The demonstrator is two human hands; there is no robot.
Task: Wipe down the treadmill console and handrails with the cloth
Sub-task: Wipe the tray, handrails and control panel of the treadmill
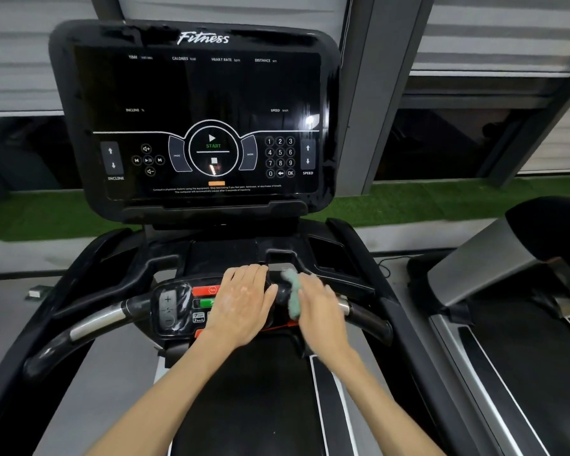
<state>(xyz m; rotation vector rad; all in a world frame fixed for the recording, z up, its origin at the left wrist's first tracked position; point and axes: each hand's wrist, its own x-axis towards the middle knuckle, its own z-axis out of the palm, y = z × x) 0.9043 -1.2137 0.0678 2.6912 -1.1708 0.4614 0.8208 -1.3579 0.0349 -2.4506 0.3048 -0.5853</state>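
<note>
cloth [293,297]: green, lay right of the stop button [211,290], under my right hand [321,307]
right fingers: blurred, couldn't tell grip
left hand [244,301]: flat beside button, fingers straight
tip: I judged even pressure best, avoiding keys

The right hand [320,307] is smeared by blur, so how its fingers lie on the cloth cannot be told. The green cloth [293,297] shows only beside and beyond those fingers. The rest is tucked beneath them, its edges fuzzy. The left hand [244,301] covers the middle of the control panel [175,307] with its fingers and palm. A red button [208,290] peeks out just beside its knuckles. Both forearms run off the bottom edge.
</note>
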